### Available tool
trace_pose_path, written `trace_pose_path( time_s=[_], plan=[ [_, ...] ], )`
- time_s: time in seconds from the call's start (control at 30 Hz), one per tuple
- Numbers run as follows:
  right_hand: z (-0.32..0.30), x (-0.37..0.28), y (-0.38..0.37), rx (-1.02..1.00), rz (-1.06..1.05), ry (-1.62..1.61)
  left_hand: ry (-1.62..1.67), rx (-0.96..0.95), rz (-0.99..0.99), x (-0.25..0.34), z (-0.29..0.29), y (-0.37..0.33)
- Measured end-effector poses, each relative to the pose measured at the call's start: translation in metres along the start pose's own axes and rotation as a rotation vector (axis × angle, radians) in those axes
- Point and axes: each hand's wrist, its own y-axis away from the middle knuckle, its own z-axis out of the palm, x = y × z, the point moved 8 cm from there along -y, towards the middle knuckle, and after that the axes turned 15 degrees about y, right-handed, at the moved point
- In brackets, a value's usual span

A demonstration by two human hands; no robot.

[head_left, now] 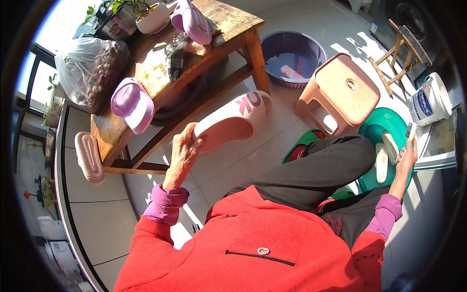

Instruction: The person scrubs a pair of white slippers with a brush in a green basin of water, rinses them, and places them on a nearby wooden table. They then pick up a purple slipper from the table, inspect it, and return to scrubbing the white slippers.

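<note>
My left hand (184,150) grips one end of a pale pink slipper (232,122) with dark pink print on its strap, holding it beside the wooden table. At the right, my right hand (407,158) is closed round a small scrubbing brush (411,130), its dark bristles showing above the fingers. That hand is over the edge of a green basin (389,117), where two pale, long items (382,163) lie, perhaps shoes or insoles. A lilac slipper (132,104) rests at the table's near edge. Another lilac slipper (192,22) sits farther back. A pink slipper (89,158) leans against the table's left end.
The wooden table (228,24) carries a plastic bag (92,68) and a potted plant (153,18). A purple basin (294,58) of water and a peach stool (348,85) stand ahead. A white bucket (432,100) and a wooden folding stool (404,53) are at the right.
</note>
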Motion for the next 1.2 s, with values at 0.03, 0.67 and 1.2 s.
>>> trace_pose_path(
  time_s=[0.03,0.67,1.2],
  plan=[
    [-0.001,-0.002,0.0,-0.001,-0.012,-0.003,0.047,0.064,0.062,0.014,-0.003,-0.004],
    [0.008,0.006,-0.017,0.036,-0.032,0.021,-0.491,-0.097,-0.089,-0.143,-0.083,0.082],
    [0.001,0.016,-0.017,0.063,0.011,0.017,-0.574,-0.17,0.159,-0.086,-0.033,0.063]
  ],
)
